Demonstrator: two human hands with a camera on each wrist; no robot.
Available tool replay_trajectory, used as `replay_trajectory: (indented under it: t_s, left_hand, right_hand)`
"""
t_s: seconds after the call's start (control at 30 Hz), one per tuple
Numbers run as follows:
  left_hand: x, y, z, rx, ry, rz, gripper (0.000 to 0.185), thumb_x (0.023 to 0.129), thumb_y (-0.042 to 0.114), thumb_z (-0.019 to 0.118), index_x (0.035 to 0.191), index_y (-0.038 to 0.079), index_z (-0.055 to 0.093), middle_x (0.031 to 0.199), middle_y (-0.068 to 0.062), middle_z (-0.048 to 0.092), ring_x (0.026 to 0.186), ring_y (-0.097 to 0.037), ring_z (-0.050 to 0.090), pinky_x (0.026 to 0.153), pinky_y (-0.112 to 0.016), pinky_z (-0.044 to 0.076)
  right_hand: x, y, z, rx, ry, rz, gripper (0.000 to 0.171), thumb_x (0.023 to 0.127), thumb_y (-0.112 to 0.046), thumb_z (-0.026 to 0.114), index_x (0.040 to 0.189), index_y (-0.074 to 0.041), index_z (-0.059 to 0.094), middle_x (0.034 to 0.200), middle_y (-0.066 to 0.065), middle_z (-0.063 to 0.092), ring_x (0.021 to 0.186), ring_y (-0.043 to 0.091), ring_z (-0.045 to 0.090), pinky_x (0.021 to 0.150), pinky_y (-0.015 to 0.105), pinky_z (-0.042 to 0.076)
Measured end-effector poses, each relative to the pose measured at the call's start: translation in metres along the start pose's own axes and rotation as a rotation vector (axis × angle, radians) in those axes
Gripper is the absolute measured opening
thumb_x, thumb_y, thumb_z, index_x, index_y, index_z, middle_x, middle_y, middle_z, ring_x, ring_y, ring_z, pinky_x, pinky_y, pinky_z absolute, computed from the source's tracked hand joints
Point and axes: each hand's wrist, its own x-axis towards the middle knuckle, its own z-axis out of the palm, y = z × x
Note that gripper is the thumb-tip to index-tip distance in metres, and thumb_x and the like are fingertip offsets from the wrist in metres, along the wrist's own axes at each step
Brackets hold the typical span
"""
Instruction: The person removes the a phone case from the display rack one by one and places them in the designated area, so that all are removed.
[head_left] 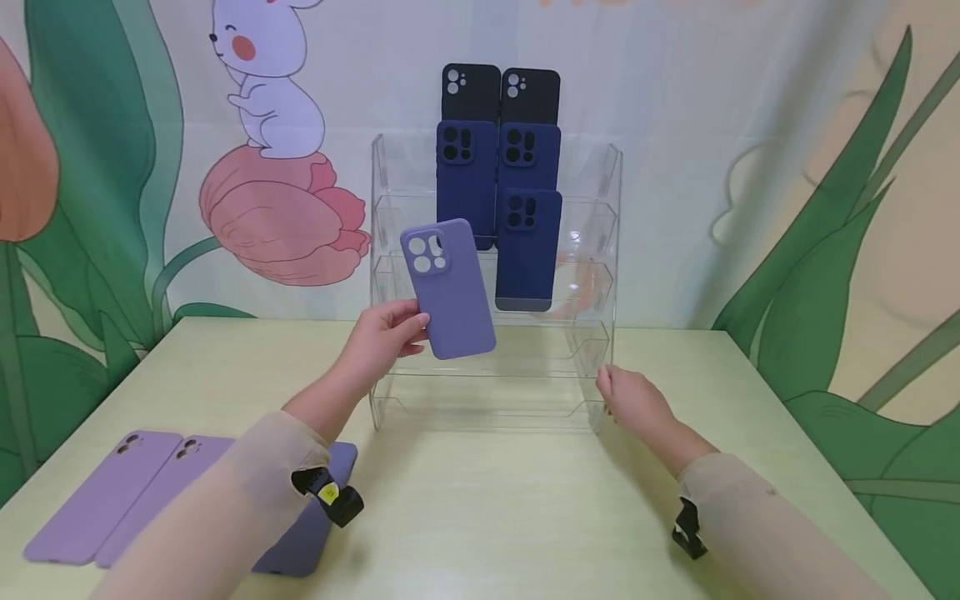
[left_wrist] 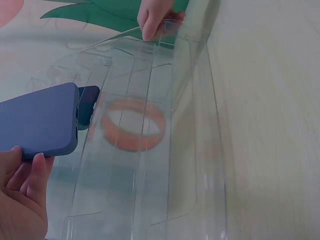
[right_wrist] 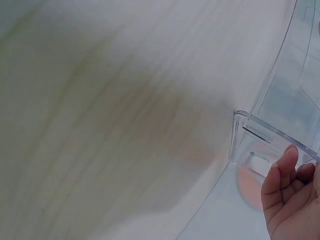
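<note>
One lavender phone case (head_left: 448, 287) — gripped at its lower left edge by the left hand (head_left: 382, 335), held upright before the clear tiered rack (head_left: 600, 250), its lower tiers open. Right hand (head_left: 633, 402) — loosely curled fingers touching the rack's lower right corner, on the table (head_left: 510, 508).

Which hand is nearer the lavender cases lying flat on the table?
Left. The left hand holds a periwinkle case up, on the lavender cases' side; the right hand touches the clear rack across the table.
</note>
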Motion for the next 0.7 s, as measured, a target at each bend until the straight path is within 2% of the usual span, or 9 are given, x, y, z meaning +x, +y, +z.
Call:
replay_trajectory:
  t_s: [0.4, 0.7]
  left_hand:
    - [-0.021, -0.014, -0.006, 0.071, -0.071, -0.065, 0.037, 0.095, 0.014, 0.054, 0.129, -0.002, 0.053, 0.115, -0.018, 0.062, 0.098, -0.024, 0.063, 0.081, -0.032, 0.052]
    - [-0.043, -0.022, -0.007, 0.125, -0.141, -0.080, 0.036, 0.095, 0.010, 0.055, 0.126, -0.008, 0.052, 0.110, -0.019, 0.063, 0.097, -0.026, 0.064, 0.078, -0.033, 0.053]
  right_hand:
    - [0.000, 0.000, 0.001, -0.008, 0.011, -0.005, 0.036, 0.099, -0.021, 0.023, 0.072, -0.007, 0.044, 0.062, 0.004, 0.052, 0.053, 0.018, 0.046, 0.054, 0.031, 0.035]
    - [0.000, 0.000, 0.001, 0.003, 0.008, -0.002, 0.036, 0.099, -0.022, 0.023, 0.071, -0.008, 0.041, 0.062, 0.004, 0.052, 0.053, 0.018, 0.045, 0.054, 0.031, 0.034]
